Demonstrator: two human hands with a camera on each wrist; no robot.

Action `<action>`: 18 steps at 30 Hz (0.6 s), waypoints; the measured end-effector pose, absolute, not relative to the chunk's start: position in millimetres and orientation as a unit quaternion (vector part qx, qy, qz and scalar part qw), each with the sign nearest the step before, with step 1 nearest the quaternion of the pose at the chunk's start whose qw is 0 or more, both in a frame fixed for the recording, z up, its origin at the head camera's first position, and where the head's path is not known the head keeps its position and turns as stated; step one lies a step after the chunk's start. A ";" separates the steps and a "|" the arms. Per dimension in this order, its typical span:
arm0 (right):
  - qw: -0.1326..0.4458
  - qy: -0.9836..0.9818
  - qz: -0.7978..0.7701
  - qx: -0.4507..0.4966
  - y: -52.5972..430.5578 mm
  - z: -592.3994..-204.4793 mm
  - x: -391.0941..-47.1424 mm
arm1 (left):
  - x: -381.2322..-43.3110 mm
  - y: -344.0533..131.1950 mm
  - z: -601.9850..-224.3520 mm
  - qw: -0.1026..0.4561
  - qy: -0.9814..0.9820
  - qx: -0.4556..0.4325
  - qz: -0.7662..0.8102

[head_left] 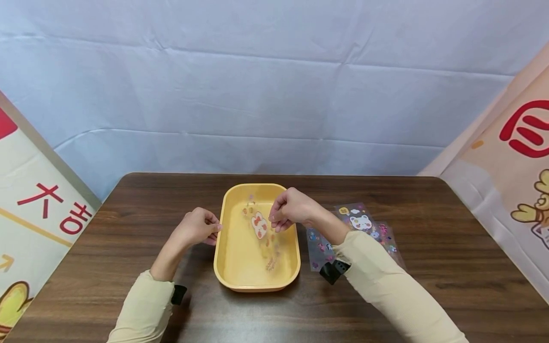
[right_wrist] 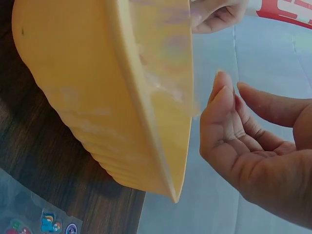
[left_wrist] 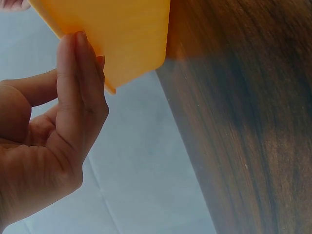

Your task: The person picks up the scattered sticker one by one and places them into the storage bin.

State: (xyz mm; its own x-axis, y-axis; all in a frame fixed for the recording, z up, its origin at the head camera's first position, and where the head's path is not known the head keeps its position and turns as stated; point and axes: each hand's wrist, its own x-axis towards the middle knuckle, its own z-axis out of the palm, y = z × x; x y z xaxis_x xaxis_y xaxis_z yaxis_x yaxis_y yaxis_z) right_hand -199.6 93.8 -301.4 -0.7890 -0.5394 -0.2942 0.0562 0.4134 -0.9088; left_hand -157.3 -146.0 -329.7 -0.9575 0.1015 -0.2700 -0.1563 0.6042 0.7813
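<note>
A yellow tray [head_left: 233,281] stands on the table, and my left hand [head_left: 199,227] pinches its left rim, fingertips at the edge in the left wrist view [left_wrist: 73,97]. Inside the tray is a clear sticker sheet [head_left: 259,225] with a rabbit picture, its lower part blurred. My right hand [head_left: 288,209] hovers over the tray's right side, fingers bent close to the sheet. In the right wrist view a small gap shows between its thumb [right_wrist: 268,105] and forefinger, with nothing between them. The sheet's corner there lies apart from the fingertips.
More clear sticker sheets [head_left: 360,222] with cartoon pictures lie overlapping on the brown wooden table [head_left: 429,267], right of the tray and partly under the right forearm. A pale cloth [head_left: 274,95] hangs behind the table, with printed banners [head_left: 510,157] at the sides.
</note>
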 end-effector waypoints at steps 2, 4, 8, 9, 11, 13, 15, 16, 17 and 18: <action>0.288 0.788 -0.522 -0.153 94.1 -302.3 -199.9 | -157.8 -145.7 -330.1 0.144 0.884 -0.017 0.444; 0.287 0.789 -0.521 -0.153 94.4 -302.8 -200.1 | -158.3 -145.4 -330.6 0.144 0.884 -0.018 0.445; 0.284 0.792 -0.518 -0.155 95.0 -303.2 -200.1 | -159.2 -144.9 -331.5 0.144 0.884 -0.021 0.444; 0.283 0.793 -0.517 -0.155 95.2 -303.2 -200.2 | -159.4 -144.9 -331.6 0.144 0.884 -0.022 0.443; 0.281 0.794 -0.516 -0.157 95.6 -303.2 -200.6 | -159.7 -144.9 -332.1 0.144 0.885 -0.021 0.442; 0.279 0.795 -0.514 -0.159 96.1 -303.3 -200.9 | -160.2 -145.1 -332.6 0.144 0.886 -0.021 0.441; 0.279 0.796 -0.513 -0.161 96.6 -303.2 -201.6 | -161.0 -145.5 -333.4 0.144 0.886 -0.019 0.441; 0.280 0.796 -0.512 -0.161 96.9 -303.1 -201.9 | -161.2 -145.7 -333.9 0.144 0.886 -0.019 0.441; 0.280 0.795 -0.512 -0.162 97.4 -303.2 -202.2 | -161.7 -145.8 -334.3 0.144 0.886 -0.018 0.441; 0.281 0.796 -0.511 -0.163 97.9 -303.6 -202.5 | -162.1 -145.9 -334.8 0.144 0.885 -0.020 0.442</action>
